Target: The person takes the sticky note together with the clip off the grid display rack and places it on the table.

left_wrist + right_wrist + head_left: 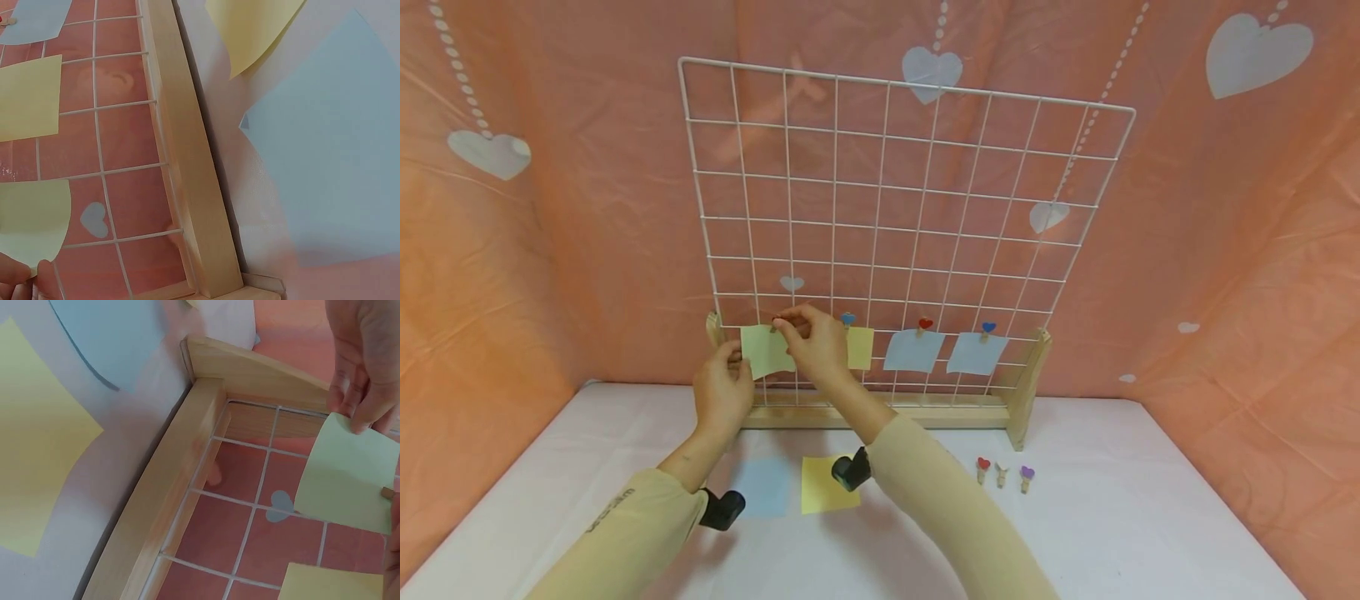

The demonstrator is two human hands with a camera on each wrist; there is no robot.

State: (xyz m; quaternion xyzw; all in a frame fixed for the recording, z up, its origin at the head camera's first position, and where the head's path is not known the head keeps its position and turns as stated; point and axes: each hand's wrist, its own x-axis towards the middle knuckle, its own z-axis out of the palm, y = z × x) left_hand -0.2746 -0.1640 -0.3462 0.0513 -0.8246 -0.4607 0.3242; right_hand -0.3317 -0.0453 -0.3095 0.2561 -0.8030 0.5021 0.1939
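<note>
Behind the white tabletop [1120, 533] hung a peach-orange backdrop [610, 275] with 5 pale hearts [1260, 56], 4 dotted strands [454, 59] and 2 small marks [1187, 327], perhaps hearts too.

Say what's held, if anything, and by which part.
Left hand pinches the pale green note by its left edge, near the lower corner. Right hand grips a small clip at the note's top edge, apparently by its upper end, mostly hidden.

Salmon-orange, creased sheeting wall at back [625, 267]; matching orange sheeting walls at left [467, 350] and right [1262, 350]. Printed white heart shapes [1258, 54], several hanging from white dotted lines [456, 67]. Broad, flat white counter [1120, 517], far edge near back wall. Soft, diffuse shadows on counter; lower left wall brighter orange.
</note>
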